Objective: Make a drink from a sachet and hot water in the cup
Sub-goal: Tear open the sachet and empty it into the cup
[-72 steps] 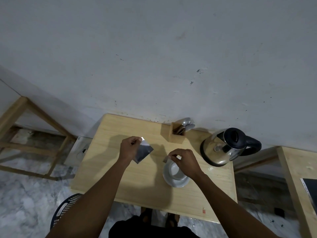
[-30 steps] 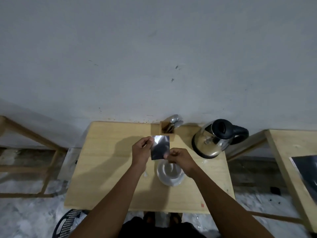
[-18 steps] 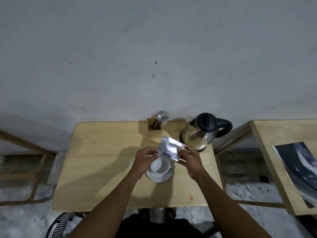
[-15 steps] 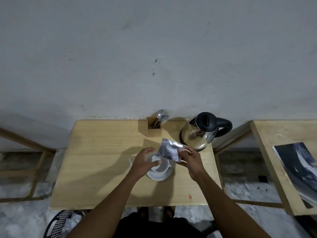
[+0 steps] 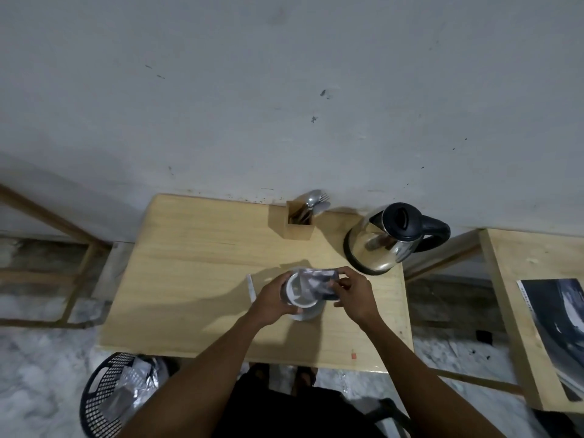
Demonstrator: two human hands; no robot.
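Note:
A white cup stands on a white saucer near the front middle of the wooden table. My left hand wraps around the cup's left side. My right hand pinches a silver sachet and holds it tilted over the cup's mouth. The sachet hides part of the cup's rim, and what is inside the cup is hidden. A thin torn-off strip lies on the table just left of my left hand.
A steel kettle with a black lid and handle stands at the back right. A wooden holder with spoons is against the wall. A black basket sits on the floor at front left. A second table is on the right.
The sachet went from both hands at chest height to my right hand alone, tipped over the cup. My left hand dropped onto the cup's side.

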